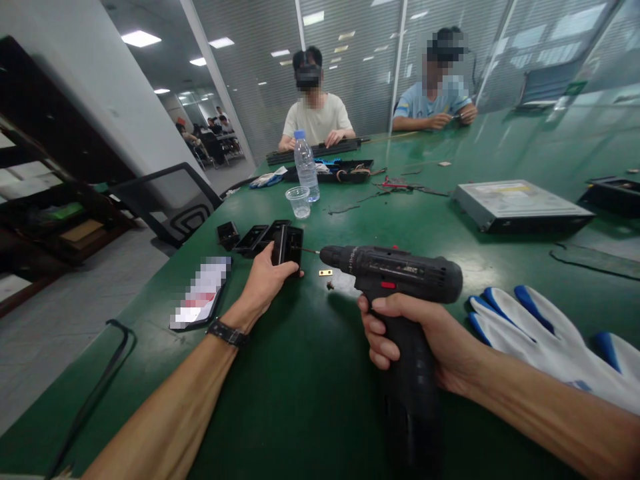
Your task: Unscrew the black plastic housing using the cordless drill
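Note:
My right hand (400,327) is wrapped round the grip of a black cordless drill (400,267) with a red switch. The drill lies level, its thin bit pointing left at a black plastic box-like part (287,245). My left hand (267,277) grips that part, thumb at its near side. Whether the bit tip touches the part, I cannot tell. Below the bit lie a small brass-coloured plate (325,273) with two holes and a tiny dark piece (330,285). More black box-like parts (253,240) stand just beyond my left hand.
A phone (203,293) lies left of my left wrist. White-and-blue gloves (540,333) are by my right forearm. Further back stand a plastic cup (299,202), a water bottle (307,170), a black tray (350,175) and a disc drive (520,203). Two people sit across the table.

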Demonstrator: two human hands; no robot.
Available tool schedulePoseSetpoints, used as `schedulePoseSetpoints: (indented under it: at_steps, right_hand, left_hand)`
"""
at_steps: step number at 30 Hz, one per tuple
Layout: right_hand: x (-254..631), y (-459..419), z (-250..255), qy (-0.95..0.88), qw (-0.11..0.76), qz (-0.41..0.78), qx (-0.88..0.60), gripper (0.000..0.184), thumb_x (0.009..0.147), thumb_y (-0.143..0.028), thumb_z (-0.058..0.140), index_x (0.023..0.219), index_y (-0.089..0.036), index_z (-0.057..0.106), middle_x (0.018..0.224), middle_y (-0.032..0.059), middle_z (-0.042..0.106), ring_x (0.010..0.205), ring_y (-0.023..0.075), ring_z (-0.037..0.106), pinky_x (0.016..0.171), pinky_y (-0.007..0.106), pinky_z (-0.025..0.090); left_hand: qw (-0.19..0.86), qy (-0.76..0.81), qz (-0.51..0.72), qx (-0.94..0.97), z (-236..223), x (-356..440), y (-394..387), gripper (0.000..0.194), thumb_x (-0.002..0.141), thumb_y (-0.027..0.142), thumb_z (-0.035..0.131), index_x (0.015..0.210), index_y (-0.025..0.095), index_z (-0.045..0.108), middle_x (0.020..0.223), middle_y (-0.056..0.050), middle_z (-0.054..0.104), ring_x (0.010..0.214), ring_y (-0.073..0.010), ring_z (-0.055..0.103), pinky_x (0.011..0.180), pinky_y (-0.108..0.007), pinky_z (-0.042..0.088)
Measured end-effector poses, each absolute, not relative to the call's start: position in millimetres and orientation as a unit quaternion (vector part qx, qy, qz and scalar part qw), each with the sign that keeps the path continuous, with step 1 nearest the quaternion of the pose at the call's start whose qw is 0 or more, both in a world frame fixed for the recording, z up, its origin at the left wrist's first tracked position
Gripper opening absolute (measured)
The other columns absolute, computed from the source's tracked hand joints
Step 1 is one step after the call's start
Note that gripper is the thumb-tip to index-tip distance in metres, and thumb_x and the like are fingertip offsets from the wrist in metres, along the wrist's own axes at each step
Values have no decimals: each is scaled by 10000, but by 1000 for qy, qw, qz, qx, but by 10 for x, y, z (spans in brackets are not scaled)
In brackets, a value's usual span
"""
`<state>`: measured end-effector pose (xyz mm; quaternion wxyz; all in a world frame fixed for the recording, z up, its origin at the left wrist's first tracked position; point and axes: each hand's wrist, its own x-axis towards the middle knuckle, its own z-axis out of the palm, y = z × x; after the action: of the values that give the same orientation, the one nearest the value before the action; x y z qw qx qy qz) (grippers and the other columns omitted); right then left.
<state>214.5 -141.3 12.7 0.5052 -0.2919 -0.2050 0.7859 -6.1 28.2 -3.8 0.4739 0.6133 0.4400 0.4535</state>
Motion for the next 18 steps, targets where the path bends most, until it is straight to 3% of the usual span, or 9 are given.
schedulePoseSetpoints:
  at_steps: [18]
  right_hand:
    - [2149,-1439,153,-213,505,775,-315,108,856,-235,732,894,-134,726,685,-10,546,504,94,467,539,265,509]
  left_hand:
    - [462,428,459,626,-90,-65,312,484,661,133,745,1137,129,655,938,-37,653,741,-159,664,691,-310,610]
